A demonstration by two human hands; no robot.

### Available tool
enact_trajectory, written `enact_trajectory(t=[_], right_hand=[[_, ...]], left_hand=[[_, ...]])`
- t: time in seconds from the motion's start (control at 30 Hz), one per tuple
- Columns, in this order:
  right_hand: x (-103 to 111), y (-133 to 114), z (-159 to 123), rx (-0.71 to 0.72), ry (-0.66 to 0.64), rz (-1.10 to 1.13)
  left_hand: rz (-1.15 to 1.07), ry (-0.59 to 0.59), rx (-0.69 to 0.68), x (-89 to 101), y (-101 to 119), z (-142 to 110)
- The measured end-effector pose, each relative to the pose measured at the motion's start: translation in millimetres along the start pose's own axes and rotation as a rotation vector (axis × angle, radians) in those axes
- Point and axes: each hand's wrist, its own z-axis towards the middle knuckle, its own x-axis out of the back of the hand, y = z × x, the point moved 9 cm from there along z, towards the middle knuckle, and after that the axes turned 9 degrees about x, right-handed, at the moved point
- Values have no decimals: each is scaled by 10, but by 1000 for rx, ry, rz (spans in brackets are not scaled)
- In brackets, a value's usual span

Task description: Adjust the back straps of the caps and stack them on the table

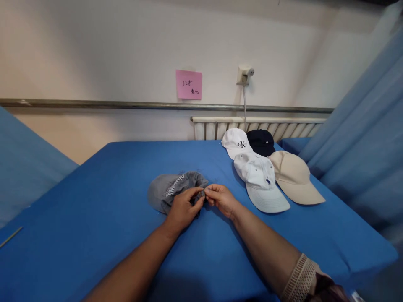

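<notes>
A grey baseball cap [157, 191] with white lettering lies on the blue-covered table [94, 209], its brim toward the left. My left hand [184, 208] is closed on the back of the cap, thumb and fingertips pinching a small strap end. Right beside it, my right hand [219, 198] pinches the same strap area between thumb and forefinger. The fingertips of both hands nearly meet there. What exactly sits between the right fingertips is too small to make out, though it looks like the cap's strap.
At the right lie a white cap [236, 140], a black cap [261, 141], a pale cap with a small blue emblem [256, 174] and a beige cap [292, 172]. Blue curtains [362, 138] hang at the sides. A thin stick [11, 237] rests at the left edge.
</notes>
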Motion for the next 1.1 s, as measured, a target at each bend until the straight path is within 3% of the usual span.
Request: enact_trajectory(t=[0.47, 0.97, 1.1], right_hand=[[18, 54, 1, -74, 24, 99], [-1, 33, 12, -63, -68, 22], [13, 41, 21, -52, -57, 15]], left_hand=[[-134, 33, 108, 38, -98, 10], [-108, -39, 59, -2, -55, 15], [-93, 40, -15, 108, 4, 38]])
